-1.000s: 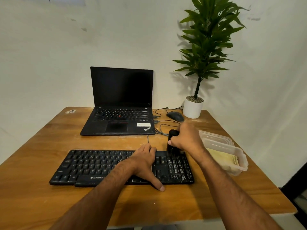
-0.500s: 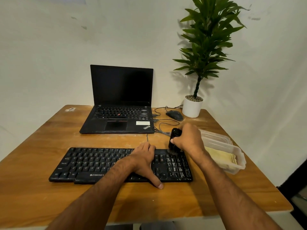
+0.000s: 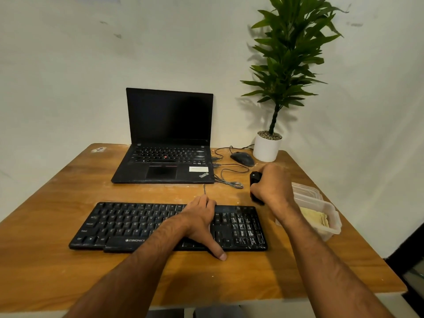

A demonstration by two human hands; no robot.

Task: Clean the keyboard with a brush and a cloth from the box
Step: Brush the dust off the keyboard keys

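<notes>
The left hand (image 3: 200, 222) lies flat on the keyboard (image 3: 142, 226), fingers straight and thumb stretched past its near edge onto the table (image 3: 46, 260). The right hand (image 3: 273, 185) grips the black brush (image 3: 254, 180) upright just behind the keyboard's far right corner. Right of the keyboard, near the table's right edge, the box (image 3: 330, 216) holds the cloth (image 3: 315, 219).

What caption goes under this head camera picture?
Left hand rests on the keyboard while the right hand grips a black brush beside the box.
</notes>
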